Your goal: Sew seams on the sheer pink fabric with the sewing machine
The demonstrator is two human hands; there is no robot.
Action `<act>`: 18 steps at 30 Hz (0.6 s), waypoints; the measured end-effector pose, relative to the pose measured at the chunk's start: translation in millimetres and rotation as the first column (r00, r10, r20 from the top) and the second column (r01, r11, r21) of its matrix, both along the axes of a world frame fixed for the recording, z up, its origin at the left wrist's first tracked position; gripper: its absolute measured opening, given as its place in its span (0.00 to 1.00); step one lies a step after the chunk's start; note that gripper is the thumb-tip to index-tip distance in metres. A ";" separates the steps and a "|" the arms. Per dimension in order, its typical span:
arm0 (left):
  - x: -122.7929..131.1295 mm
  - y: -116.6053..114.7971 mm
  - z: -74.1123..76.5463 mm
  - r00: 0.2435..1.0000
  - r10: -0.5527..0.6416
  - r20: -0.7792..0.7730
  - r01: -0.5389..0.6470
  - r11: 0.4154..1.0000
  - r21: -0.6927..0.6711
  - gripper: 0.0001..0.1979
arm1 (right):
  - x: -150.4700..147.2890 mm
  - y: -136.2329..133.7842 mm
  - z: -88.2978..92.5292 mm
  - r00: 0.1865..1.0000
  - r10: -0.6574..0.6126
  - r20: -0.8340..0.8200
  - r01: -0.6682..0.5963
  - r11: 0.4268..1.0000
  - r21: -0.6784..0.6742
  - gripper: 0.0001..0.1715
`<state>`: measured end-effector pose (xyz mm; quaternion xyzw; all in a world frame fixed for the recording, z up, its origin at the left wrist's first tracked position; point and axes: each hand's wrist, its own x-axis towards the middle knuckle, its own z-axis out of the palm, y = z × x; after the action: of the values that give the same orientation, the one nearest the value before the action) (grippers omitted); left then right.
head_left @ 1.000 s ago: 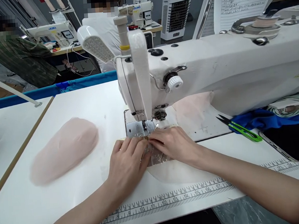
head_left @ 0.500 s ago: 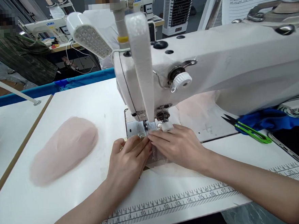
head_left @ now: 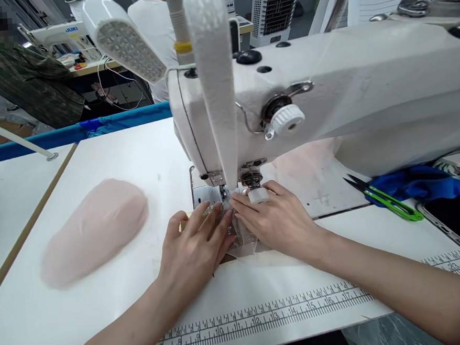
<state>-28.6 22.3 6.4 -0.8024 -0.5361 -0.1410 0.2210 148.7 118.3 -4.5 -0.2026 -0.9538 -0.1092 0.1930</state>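
Observation:
A piece of sheer pale fabric (head_left: 247, 244) lies under the needle area of a white sewing machine (head_left: 207, 127). My right hand (head_left: 278, 219) has its fingers close together on this fabric, just right of the presser foot (head_left: 224, 193). Its thumb is hidden, but the cloth looks gripped at the fingertips. My left hand (head_left: 193, 243) rests to the left of the needle, fingers spread and slightly bent over the metal needle plate (head_left: 202, 190), their tips near the fabric's edge. What lies beneath both palms is hidden.
Pale pink sheer pieces (head_left: 96, 232) lie stacked on the left; more pink cloth (head_left: 308, 159) sits behind the needle. Green thread snips (head_left: 393, 203), blue cloth (head_left: 412, 181) and a phone (head_left: 458, 225) are on the right. A ruler strip (head_left: 241, 327) runs along the front edge. Two people are beyond.
My left hand's fingers have spread and drawn slightly back from the right hand's fingertips. More of the sheer fabric shows between the hands. The camera view has shifted a little.

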 end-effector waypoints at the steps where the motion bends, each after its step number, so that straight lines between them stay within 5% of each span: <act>1: -0.6 0.8 0.3 1.000 -0.006 0.000 0.006 1.000 0.000 0.13 | -0.3 0.2 0.2 1.000 -0.006 0.004 0.006 1.000 0.008 0.14; 11: -2.2 3.6 -2.8 0.993 -0.107 -0.054 0.108 0.994 0.025 0.14 | -2.2 1.9 2.7 1.000 -0.009 0.019 0.010 1.000 -0.018 0.15; 18: -6.1 1.7 4.0 0.996 -0.063 -0.059 0.062 0.998 -0.018 0.15 | -1.2 -0.6 2.1 1.000 0.016 -0.002 -0.016 1.000 0.006 0.15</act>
<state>-34.7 24.0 10.5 -0.8244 -0.5049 -0.1196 0.2261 147.5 117.7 -2.4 -0.1943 -0.9549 -0.1102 0.1956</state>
